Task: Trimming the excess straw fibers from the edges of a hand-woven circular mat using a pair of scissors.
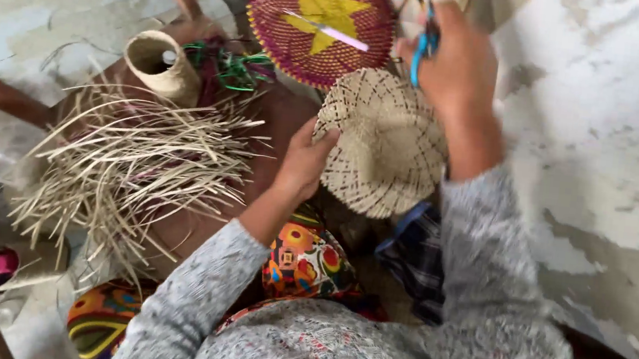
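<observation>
My left hand point(304, 156) grips the left rim of a round, pale woven straw piece point(386, 143) held in front of me. Above its upper right edge, my right hand point(459, 59) is closed around blue-handled scissors point(427, 44). Both arms wear grey speckled sleeves. The scissor blades are hidden behind my hand.
A purple woven disc with a yellow star point(320, 20) lies beyond, a white strip across it. A heap of loose straw strands point(132, 160) covers a brown stool at left, beside a small woven cup point(159, 64) and green strands point(232, 67). Patterned cloth point(307, 261) covers my lap; cracked floor point(619, 116) lies right.
</observation>
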